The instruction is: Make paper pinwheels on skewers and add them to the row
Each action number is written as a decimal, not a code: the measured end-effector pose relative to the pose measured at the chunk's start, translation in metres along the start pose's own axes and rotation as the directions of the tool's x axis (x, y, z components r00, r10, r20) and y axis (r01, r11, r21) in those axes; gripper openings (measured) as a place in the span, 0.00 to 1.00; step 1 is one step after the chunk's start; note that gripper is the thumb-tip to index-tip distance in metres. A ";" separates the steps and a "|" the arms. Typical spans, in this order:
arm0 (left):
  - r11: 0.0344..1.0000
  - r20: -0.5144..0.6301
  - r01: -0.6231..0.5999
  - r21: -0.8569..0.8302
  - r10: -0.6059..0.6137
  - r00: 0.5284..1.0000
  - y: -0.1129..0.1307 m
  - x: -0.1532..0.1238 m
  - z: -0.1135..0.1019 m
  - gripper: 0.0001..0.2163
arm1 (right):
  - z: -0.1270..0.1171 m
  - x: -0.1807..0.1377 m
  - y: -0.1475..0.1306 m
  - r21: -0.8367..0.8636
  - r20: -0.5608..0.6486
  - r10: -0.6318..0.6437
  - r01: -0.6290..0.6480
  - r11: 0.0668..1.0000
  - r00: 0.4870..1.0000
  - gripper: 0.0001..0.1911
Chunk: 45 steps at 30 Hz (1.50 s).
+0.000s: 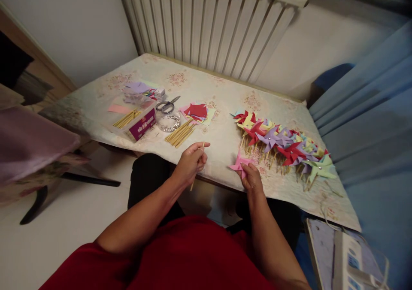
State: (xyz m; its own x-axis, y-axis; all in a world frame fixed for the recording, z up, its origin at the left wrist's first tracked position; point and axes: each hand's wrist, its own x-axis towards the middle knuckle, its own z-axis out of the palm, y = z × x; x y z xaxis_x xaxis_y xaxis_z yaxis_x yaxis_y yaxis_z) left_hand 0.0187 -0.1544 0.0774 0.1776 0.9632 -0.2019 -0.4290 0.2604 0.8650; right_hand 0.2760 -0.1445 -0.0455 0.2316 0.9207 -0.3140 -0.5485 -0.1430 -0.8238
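Observation:
My left hand [192, 160] is closed around a thin wooden stick [192, 186], whose lower end sticks out below the fist in front of the table edge. In my right hand [252, 178] is a pink paper pinwheel [240, 164], gripped by its edge near the middle, over the table's front. The two hands are apart, and the stick and pinwheel do not touch. Right of the pinwheel lie rows of finished pinwheels [291, 152] on sticks, in red, yellow, purple and green. Past my left hand lies a bundle of sticks [180, 134].
Scissors [167, 105], a round clear dish of small shiny pieces [169, 122], a pile of coloured paper [196, 112] and a plastic box [141, 125] with sticks stand on the flowered tablecloth [222, 92]. A radiator [206, 28] is behind; a blue curtain [370, 110] hangs at right.

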 end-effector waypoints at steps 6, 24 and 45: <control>0.999 -0.016 0.000 0.039 0.000 1.000 -0.003 0.000 -0.001 0.11 | -0.001 0.001 0.001 0.000 0.017 -0.006 0.006 1.000 1.000 0.25; 1.000 -0.009 0.001 -0.019 -0.001 1.000 0.000 -0.003 -0.002 0.13 | -0.002 0.002 0.001 0.007 0.007 -0.004 0.004 1.000 1.000 0.25; 0.999 0.003 0.036 -0.041 -0.036 0.999 0.004 -0.007 0.002 0.12 | -0.007 0.006 0.004 0.020 0.017 -0.011 0.010 1.000 1.000 0.23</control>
State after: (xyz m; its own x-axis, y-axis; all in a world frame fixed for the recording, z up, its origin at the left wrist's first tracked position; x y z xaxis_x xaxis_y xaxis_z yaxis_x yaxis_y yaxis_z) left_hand 0.0172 -0.1600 0.0828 0.1956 0.9530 -0.2313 -0.4579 0.2973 0.8378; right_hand 0.2807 -0.1420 -0.0543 0.2240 0.9282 -0.2973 -0.5618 -0.1263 -0.8175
